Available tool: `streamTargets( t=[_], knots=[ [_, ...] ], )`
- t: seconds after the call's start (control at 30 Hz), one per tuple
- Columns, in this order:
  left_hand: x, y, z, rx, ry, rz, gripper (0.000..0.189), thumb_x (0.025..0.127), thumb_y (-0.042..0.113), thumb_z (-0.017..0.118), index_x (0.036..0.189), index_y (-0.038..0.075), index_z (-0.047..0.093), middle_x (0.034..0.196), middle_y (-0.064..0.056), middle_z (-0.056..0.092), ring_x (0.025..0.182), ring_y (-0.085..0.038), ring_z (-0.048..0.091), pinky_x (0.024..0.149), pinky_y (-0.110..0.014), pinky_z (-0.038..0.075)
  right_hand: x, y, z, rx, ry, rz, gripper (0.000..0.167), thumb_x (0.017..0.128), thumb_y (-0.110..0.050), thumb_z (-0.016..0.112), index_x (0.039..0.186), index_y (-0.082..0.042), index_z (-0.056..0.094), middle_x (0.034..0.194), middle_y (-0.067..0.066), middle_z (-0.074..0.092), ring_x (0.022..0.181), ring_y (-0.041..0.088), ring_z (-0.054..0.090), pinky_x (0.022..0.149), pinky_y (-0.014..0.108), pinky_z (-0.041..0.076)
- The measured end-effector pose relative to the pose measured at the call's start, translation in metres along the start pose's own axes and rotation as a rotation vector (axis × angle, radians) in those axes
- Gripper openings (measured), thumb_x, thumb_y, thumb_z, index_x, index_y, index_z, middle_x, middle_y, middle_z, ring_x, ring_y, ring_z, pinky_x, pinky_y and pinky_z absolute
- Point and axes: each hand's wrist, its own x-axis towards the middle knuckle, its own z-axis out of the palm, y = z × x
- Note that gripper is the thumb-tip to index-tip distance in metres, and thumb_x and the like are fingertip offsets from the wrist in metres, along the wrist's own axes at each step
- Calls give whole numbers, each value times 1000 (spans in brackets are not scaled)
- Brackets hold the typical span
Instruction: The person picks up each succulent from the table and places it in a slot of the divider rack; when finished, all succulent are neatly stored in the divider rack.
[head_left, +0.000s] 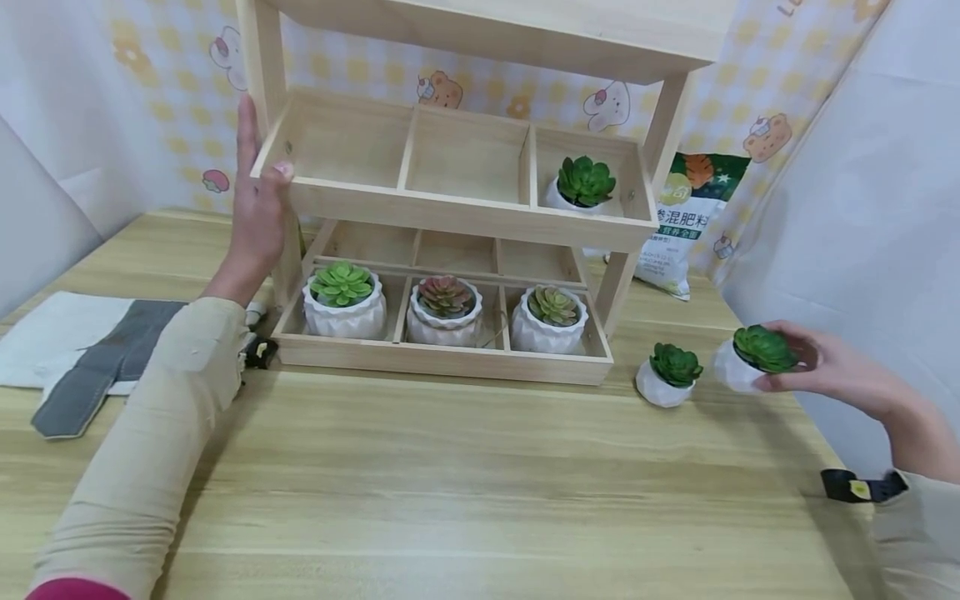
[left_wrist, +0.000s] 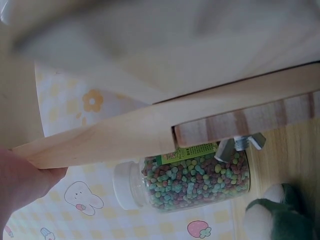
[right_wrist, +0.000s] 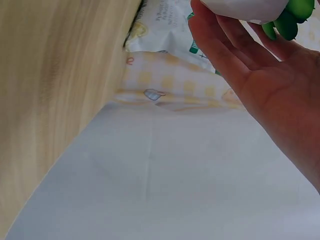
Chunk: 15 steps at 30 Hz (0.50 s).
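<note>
My right hand (head_left: pixel 843 367) holds a small green succulent in a white pot (head_left: pixel 738 367), thumb and fingers around the pot, off to the right of the shelf. In the right wrist view the pot (right_wrist: pixel 250 9) shows only at the top edge. A similar potted succulent (head_left: pixel 667 375) stands on the table just left of it. With my left hand (head_left: pixel 258 212) I grip the left side of the wooden tiered shelf (head_left: pixel 465 212), thumb at the front corner of the middle tier. That tier's right compartment holds another small potted succulent (head_left: pixel 583 183).
Three larger white-potted succulents, green (head_left: pixel 345 312), reddish (head_left: pixel 444 321) and pale green (head_left: pixel 550 329), fill the bottom tier's front compartments. A fertilizer bag (head_left: pixel 663 267) leans behind the shelf. Grey-and-white cloth (head_left: pixel 105 350) lies left. Behind the shelf's side stands a jar of colored granules (left_wrist: pixel 195 180).
</note>
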Motion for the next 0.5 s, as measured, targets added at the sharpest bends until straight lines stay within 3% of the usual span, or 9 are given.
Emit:
streamTargets(
  t=[0.3,0.5],
  knots=[
    [-3,7,0,30,-1,-10,71,87,16,33,151,19,2,153,7,11,135,-10,19,107,-29,10,-2,-12,-2,-38,24,8,63,79,-19,73,129,1,40,108,15,52,83,8,52,63,26,45],
    [-2,4,1,24,4,-18,71,87,17,33,151,21,2,153,8,12,134,-10,19,107,-29,10,-5,-16,-4,-19,68,-23,59,80,-16,73,128,-3,41,105,4,52,83,6,53,62,24,45]
  ],
)
